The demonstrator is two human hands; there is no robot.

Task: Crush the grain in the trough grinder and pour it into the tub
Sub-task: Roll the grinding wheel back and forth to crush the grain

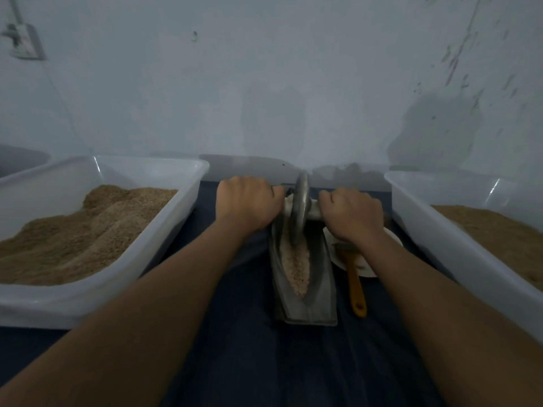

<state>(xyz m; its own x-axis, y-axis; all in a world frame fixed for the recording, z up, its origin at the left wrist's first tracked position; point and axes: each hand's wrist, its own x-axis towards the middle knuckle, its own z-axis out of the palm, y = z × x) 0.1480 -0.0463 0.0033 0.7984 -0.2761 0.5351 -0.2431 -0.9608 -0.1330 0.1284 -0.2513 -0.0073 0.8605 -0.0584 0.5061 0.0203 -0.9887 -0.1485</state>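
Surface: dark blue cloth point(249, 362) covered the table, against a pale wall point(264, 83).
Grinder: metal trough point(317, 289) lay in the middle, holding pale grain point(298, 267); the wheel point(300, 207) stood upright at its far end.
Left hand point(245, 202): fingers curled round the axle handle.
Right hand point(354, 214): fingers curled round the other handle.
Tubs: left tub point(102, 301) and right tub point(435, 230) flanked the trough, both holding brown meal.
Brush point(355, 286): lay beside the trough, its head on a white plate point(364, 268).
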